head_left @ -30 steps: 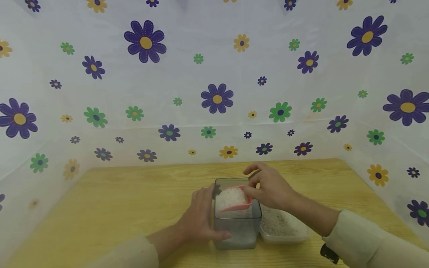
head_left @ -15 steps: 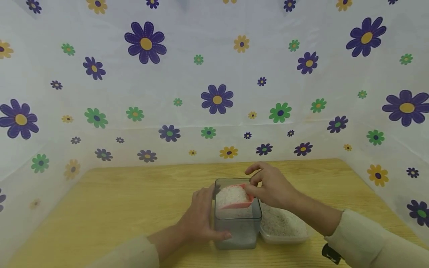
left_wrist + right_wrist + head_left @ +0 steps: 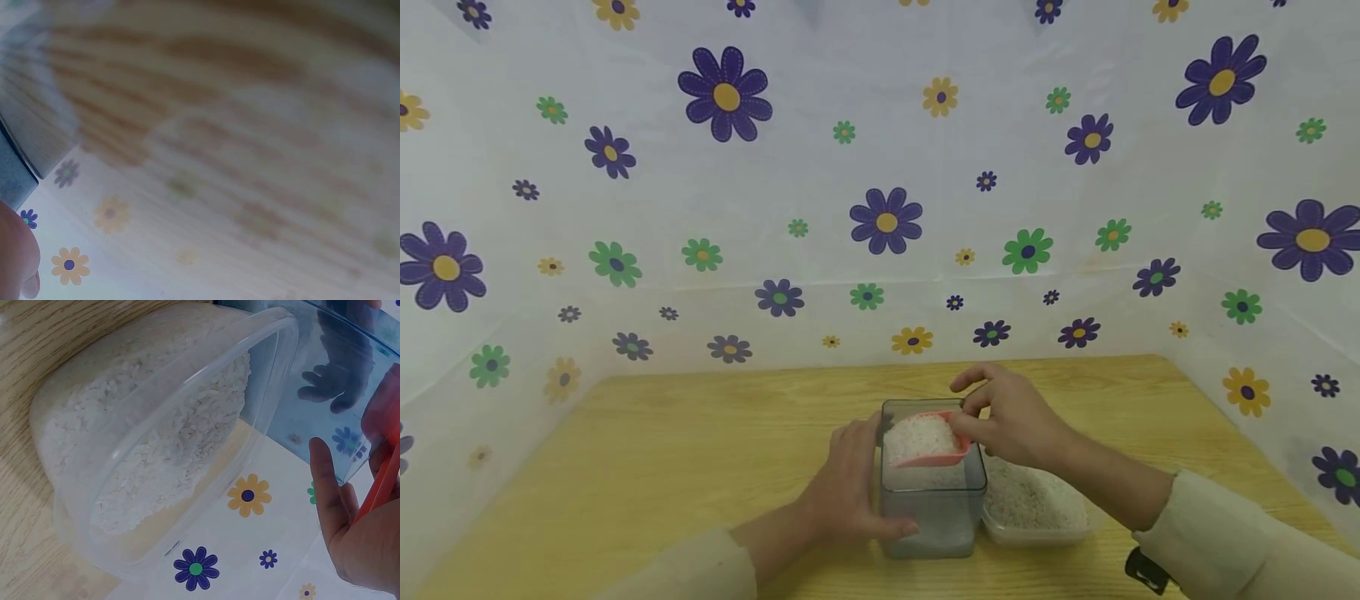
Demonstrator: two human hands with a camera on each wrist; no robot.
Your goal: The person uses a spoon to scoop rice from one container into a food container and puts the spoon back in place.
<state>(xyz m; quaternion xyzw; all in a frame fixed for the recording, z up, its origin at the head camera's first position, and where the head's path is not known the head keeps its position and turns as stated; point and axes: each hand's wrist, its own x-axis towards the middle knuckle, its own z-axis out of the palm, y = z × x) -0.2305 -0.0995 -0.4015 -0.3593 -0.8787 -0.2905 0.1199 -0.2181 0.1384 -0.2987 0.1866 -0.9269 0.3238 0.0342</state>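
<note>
A tall, smoky, see-through plastic container (image 3: 928, 525) stands on the table with white rice in it. My left hand (image 3: 842, 492) holds it, fingers along the left wall and thumb across the front. My right hand (image 3: 1015, 421) pinches the handle of a pink scoop (image 3: 934, 460) at the container's mouth. Heaped rice (image 3: 925, 437) fills the scoop. In the right wrist view the red handle (image 3: 382, 481) runs under the hand. The left wrist view catches only a container corner (image 3: 14, 172) and part of a hand (image 3: 17, 253).
Right beside the container sits a low clear tub (image 3: 1037, 537) of rice (image 3: 1030, 500), partly under my right forearm. The wooden table (image 3: 700, 450) reaches back to a white flowered sheet (image 3: 820, 175), which also hangs at both sides.
My right hand and the loaded scoop have shifted very slightly right and up. The left hand and container have stayed in place.
</note>
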